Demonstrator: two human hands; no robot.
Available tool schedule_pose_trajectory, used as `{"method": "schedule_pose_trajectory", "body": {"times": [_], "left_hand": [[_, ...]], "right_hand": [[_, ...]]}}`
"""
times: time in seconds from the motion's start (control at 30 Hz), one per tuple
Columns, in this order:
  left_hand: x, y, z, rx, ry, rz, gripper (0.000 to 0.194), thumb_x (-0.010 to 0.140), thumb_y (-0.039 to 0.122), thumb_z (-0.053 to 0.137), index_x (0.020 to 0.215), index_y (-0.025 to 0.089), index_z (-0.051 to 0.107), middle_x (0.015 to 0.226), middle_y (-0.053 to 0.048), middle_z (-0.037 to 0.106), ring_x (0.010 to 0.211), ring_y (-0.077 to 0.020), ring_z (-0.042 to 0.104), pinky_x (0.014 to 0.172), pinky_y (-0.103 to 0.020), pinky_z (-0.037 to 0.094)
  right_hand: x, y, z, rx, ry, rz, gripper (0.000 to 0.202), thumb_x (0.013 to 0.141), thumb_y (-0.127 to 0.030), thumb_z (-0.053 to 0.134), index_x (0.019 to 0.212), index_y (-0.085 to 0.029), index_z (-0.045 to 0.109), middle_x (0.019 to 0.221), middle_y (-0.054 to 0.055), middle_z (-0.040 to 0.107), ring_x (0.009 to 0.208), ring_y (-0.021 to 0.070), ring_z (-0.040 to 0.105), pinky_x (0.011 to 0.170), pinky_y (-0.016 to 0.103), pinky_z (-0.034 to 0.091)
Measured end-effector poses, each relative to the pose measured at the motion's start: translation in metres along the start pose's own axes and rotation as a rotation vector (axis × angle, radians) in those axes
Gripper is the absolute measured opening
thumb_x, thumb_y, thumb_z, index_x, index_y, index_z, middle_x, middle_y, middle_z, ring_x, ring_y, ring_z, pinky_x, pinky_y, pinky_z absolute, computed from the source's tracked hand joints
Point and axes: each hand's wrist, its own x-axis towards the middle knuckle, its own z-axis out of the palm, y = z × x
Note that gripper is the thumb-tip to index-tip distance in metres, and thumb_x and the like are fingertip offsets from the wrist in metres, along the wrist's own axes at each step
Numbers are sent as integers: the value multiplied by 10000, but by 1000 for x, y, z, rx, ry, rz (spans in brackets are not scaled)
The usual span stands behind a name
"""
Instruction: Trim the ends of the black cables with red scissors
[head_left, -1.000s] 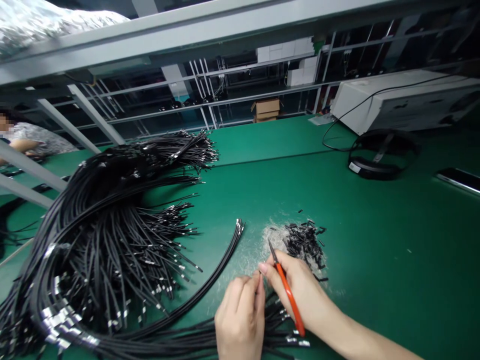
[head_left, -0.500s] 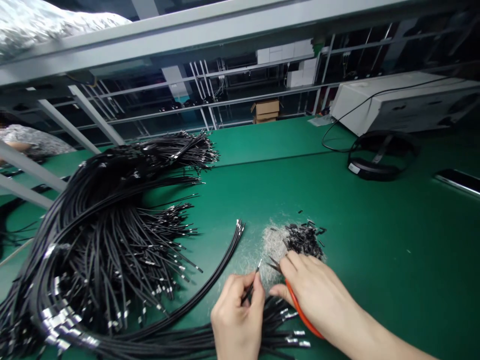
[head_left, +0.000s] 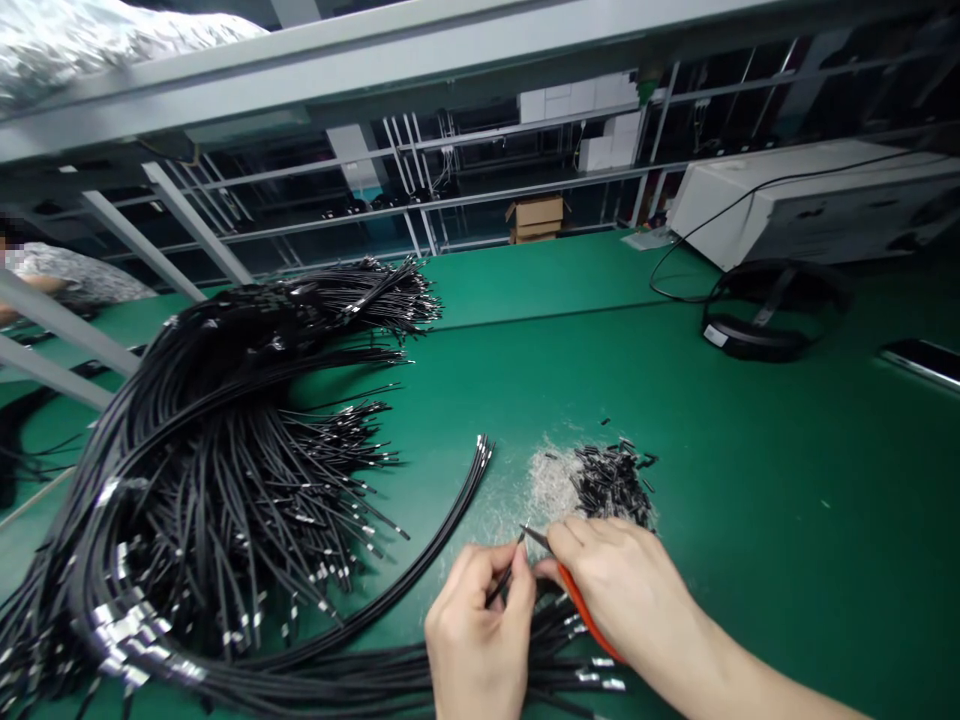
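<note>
You present the black cable (head_left: 502, 584) above the desk (head_left: 750, 440) with its tip protruding, presumably so the orange-handled tool (head_left: 582, 608) can reach it. Your left hand (head_left: 480, 632) pinches that cable between thumb and forefinger; your right hand (head_left: 621, 572) is curled round the tool, its point at the cable's tip.

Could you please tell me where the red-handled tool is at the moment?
In the head view, the red-handled tool is below and right of centre, in the right hand, its dark tip close to the black cable in the left hand.
</note>
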Motion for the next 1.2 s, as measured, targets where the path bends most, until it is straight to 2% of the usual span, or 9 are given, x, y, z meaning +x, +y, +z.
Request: {"method": "schedule_pose_trajectory", "body": {"times": [0.13, 0.23, 0.4, 0.47, 0.53, 0.7, 0.87, 1.03, 1.2], "left_hand": [[0, 3, -2, 34, -6, 119, 71, 862, 200, 582, 843, 181, 648, 728, 2, 605, 587, -98, 563, 571, -195, 454], [1, 3, -4, 27, 2, 224, 73, 857, 146, 579, 885, 177, 639, 761, -6, 618, 639, -103, 580, 619, -198, 470], [-1, -1, -6, 2, 51, 254, 136, 847, 148, 590, 956, 191, 659, 835, -27, 647, 753, -138, 622, 695, -220, 491], [-1, -3, -8, 6, 88, 243, 141, 846, 153, 596, 954, 205, 671, 851, -24, 656, 787, -144, 632, 745, -226, 486], [-1, -3, -11, 3, 87, 235, 142, 851, 148, 593, 943, 216, 676, 837, -10, 666, 781, -135, 640, 755, -216, 482], [-4, -3, -13, -10, -5, 200, 147, 856, 172, 590, 954, 225, 686, 852, 1, 716, 759, -130, 677, 734, -185, 502], [-10, -2, -9, -115, -15, -4, 182, 901, 288, 516, 897, 219, 683, 783, -5, 717, 687, -140, 678, 672, -190, 505], [-3, 4, -13, -183, -183, -116, 201, 904, 334, 504, 852, 213, 655, 671, 5, 660, 579, -130, 628, 601, -197, 487], [0, 2, -14, -174, -99, -107, 153, 863, 336, 572, 853, 203, 648, 787, -19, 660, 684, -152, 649, 657, -217, 512]], "right_hand": [[0, 8, -13, 214, -120, 123, 160, 864, -337, 614, 809, -204, 544, 755, 18, 634, 667, 211, 629, 590, 300, 384], [5, 11, -21, 578, -130, 227, 160, 933, -364, 492, 919, -215, 546, 884, 23, 646, 783, 185, 622, 675, 277, 417], [15, 15, -19, 1052, -201, 294, 186, 898, -369, 544, 805, -208, 537, 615, -61, 494, 563, 100, 460, 537, 208, 360], [16, 17, -16, 1175, -223, 312, 202, 873, -377, 582, 784, -201, 540, 572, -77, 430, 513, 83, 396, 491, 199, 319], [16, 17, -14, 1279, -232, 303, 189, 849, -377, 618, 820, -196, 574, 602, -73, 456, 520, 77, 397, 495, 195, 322], [14, 13, -20, 1213, -149, 252, 185, 830, -370, 643, 866, -189, 645, 748, -17, 608, 656, 119, 523, 609, 219, 402], [16, 9, -27, 1115, -63, 124, 145, 877, -314, 591, 828, -186, 638, 806, 5, 647, 774, 138, 585, 716, 226, 426], [16, 9, -18, 1172, -109, 176, 184, 887, -336, 566, 815, -174, 616, 705, -18, 611, 637, 111, 538, 606, 208, 413], [14, 9, -10, 1159, -128, 232, 237, 873, -391, 567, 815, -164, 606, 634, -35, 535, 585, 104, 462, 565, 215, 371]]}}
